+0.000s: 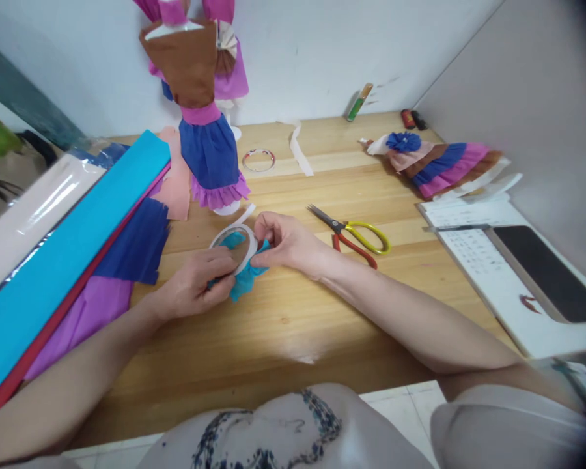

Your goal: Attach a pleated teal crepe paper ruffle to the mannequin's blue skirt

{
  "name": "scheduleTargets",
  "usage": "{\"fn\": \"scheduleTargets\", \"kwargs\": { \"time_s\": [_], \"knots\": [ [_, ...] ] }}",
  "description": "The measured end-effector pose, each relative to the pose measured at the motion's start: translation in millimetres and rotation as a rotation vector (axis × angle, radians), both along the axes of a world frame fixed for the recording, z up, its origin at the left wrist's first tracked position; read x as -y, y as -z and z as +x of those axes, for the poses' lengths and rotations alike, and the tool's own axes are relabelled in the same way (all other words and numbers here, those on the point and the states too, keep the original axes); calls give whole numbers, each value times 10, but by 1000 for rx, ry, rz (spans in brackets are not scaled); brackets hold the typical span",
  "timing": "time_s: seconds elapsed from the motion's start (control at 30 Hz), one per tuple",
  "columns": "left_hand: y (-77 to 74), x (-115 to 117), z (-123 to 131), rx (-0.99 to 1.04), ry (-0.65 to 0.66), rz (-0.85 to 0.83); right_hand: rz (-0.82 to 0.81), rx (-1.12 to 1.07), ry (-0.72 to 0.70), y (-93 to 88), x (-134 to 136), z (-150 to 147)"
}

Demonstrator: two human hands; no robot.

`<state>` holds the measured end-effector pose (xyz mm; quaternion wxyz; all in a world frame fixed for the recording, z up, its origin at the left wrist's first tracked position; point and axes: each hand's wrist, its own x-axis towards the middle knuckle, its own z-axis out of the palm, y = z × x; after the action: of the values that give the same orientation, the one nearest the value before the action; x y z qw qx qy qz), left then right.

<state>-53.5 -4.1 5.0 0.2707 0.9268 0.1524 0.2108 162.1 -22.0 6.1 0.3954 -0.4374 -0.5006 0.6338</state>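
My left hand (202, 280) is closed around the near left side of a white roll of tape (245, 266), which is tilted up off the table. Bunched light-blue crepe paper (244, 286) shows below and through the ring. My right hand (286, 241) pinches the blue paper at the right edge of the roll, its thumb and fingertips pressed together. A loose white tape end (245, 213) sticks out past the roll's far side. Scissors (344, 229) with one yellow and one red handle lie just beyond my right forearm, blades slightly parted.
A paper-dressed figure (198, 71) stands behind my hands. Folded crepe paper (78, 254) is stacked at left. A roll ring (258, 160), a white strip (300, 151), a green tube (359, 104) and a layered paper skirt (444, 163) lie farther back. A phone (551, 270) rests on a white board at right.
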Motion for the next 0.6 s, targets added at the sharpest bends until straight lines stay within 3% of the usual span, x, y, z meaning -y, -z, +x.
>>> {"fn": "scheduleTargets", "kwargs": {
  "time_s": [0.2, 0.33, 0.5, 0.6],
  "knots": [
    [-64, -30, -34, -26, 79, -417, -72, -119, -45, 0, 10, -3],
    [-74, -4, -29, 23, 79, -564, -144, -184, -30, -11, 15, 1],
    [-34, 47, -43, 189, -101, -404, -194, -277, -17, -30, -10, 11],
    [-61, 60, -39, 201, -80, -302, -215, -297, -33, -55, -11, 18]
  ]
}}
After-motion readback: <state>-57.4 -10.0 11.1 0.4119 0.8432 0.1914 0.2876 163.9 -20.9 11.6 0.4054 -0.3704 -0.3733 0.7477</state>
